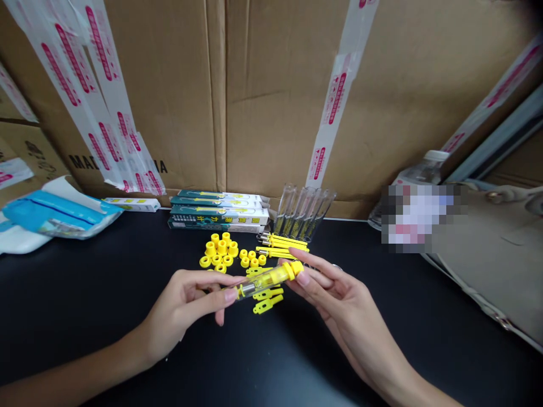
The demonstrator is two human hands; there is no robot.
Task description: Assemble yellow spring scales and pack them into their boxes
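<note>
A clear tubular spring scale [261,280] with a yellow end cap and yellow inner parts is held tilted above the table, its capped end higher at the right. My left hand [193,299] pinches its lower left end between thumb and fingers. At the other end, the thumb and fingers of my right hand [337,294] close on the yellow cap [297,268]. Beneath the tube lie flat yellow hook-end pieces [268,306], partly covered by it. Behind it are several yellow collars [222,247], smaller yellow rings [253,255] and yellow rods with metal springs [282,243].
Several clear tubes [303,212] stand against the cardboard wall [271,102]. Stacked printed boxes [218,217] lie to their left. A blue packet [63,210] is at the far left; a plastic bottle [419,169] and beige bag [487,254] sit right on the black table [263,362].
</note>
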